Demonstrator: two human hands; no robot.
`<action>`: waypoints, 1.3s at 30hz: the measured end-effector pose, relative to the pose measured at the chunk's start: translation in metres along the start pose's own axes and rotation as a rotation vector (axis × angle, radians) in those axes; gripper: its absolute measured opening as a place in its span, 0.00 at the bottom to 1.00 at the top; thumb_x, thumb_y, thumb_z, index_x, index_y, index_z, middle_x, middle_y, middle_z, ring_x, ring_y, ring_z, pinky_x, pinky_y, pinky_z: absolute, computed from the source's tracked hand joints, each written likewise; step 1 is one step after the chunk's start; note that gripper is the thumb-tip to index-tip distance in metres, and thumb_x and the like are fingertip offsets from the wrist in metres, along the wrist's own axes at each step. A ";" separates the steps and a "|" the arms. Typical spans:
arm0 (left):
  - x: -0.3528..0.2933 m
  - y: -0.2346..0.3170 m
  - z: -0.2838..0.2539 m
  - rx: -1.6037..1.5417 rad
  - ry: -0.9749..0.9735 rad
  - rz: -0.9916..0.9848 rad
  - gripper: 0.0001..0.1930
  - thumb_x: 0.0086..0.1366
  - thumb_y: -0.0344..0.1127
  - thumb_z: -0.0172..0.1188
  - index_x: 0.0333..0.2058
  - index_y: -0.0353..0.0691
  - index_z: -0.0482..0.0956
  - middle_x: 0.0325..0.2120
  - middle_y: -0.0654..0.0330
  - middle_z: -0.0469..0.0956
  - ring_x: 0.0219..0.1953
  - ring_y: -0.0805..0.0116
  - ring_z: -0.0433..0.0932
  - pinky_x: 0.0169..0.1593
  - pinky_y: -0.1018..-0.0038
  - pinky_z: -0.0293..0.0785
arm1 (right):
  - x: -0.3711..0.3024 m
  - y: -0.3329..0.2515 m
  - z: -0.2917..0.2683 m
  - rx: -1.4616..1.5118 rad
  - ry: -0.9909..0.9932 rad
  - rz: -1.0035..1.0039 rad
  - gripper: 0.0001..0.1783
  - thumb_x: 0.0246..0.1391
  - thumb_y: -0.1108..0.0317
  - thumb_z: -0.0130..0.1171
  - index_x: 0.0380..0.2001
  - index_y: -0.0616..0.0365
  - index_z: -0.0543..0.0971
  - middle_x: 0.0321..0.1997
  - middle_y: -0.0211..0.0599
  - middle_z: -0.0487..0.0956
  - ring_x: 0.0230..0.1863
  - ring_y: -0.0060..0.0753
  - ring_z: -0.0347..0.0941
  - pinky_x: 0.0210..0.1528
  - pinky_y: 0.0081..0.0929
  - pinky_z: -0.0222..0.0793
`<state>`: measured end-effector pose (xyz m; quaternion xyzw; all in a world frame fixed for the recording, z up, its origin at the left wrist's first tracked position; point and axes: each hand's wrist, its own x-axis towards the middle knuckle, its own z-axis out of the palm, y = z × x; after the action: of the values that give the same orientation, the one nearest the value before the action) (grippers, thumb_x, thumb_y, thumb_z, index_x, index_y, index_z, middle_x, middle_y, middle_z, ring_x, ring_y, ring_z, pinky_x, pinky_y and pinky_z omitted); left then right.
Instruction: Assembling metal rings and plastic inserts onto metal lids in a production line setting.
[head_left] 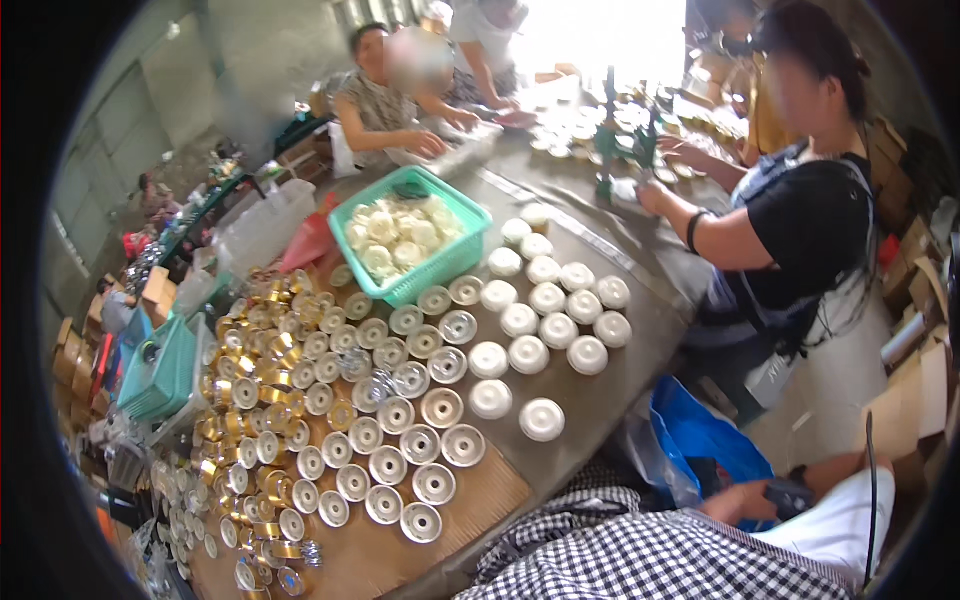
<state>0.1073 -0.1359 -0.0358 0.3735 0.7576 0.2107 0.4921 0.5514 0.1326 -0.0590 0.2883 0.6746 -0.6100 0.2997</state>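
Bright light flooded an opening [600, 40] at the back of the workroom, behind several people at a crowded worktop [612, 400]. At its near edge, checked cloth [650, 550] filled the lower part of the view. Beyond this cloth, low on the right, the person's right hand [738, 503] lay beside a blue bag [700, 425], which sat just off the worktop's right edge; whether the fingers gripped anything, I could not tell. A dark object [790, 497] was near the wrist. Of the two hands, the left was out of view.

White domed pieces [528, 354] stood in loose rows on the grey surface. To their left, round pieces with centre holes [434, 484] lay on and around a brown cardboard sheet [485, 500], with gold-rimmed pieces [283, 348] heaped farther left. Behind them, a teal basket [430, 280] held pale pieces [400, 235]. On the right, a co-worker in black [810, 215] reached toward a green upright device [605, 150].
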 end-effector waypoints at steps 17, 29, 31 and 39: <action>0.053 0.062 0.021 0.241 -0.070 0.084 0.16 0.64 0.40 0.60 0.48 0.42 0.82 0.41 0.45 0.83 0.47 0.49 0.80 0.51 0.66 0.73 | 0.048 -0.059 0.034 0.632 -0.043 -0.412 0.19 0.73 0.56 0.49 0.29 0.53 0.77 0.23 0.10 0.70 0.25 0.06 0.64 0.29 0.15 0.62; -0.037 0.027 0.089 0.206 0.035 -0.135 0.17 0.64 0.42 0.60 0.50 0.43 0.82 0.42 0.45 0.83 0.48 0.48 0.80 0.52 0.67 0.72 | 0.040 -0.099 0.019 0.333 0.115 -0.146 0.26 0.67 0.50 0.55 0.45 0.68 0.83 0.38 0.37 0.84 0.40 0.28 0.77 0.47 0.32 0.73; -0.057 0.044 0.100 0.358 0.140 -0.096 0.15 0.60 0.45 0.60 0.36 0.37 0.77 0.30 0.44 0.81 0.39 0.38 0.79 0.41 0.52 0.73 | 0.024 -0.088 0.019 0.179 0.181 -0.132 0.28 0.65 0.49 0.56 0.43 0.69 0.83 0.37 0.40 0.85 0.39 0.33 0.80 0.45 0.35 0.74; -0.059 0.082 0.047 0.358 -0.039 0.191 0.20 0.66 0.39 0.55 0.56 0.48 0.71 0.44 0.56 0.79 0.49 0.49 0.79 0.50 0.60 0.76 | 0.039 -0.127 -0.003 -0.463 0.832 -0.555 0.17 0.46 0.64 0.64 0.41 0.55 0.80 0.44 0.46 0.79 0.47 0.51 0.75 0.52 0.45 0.72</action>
<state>0.1936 -0.1319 0.0351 0.5291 0.7344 0.1108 0.4103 0.4297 0.1248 -0.0057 0.2430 0.9034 -0.3362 -0.1088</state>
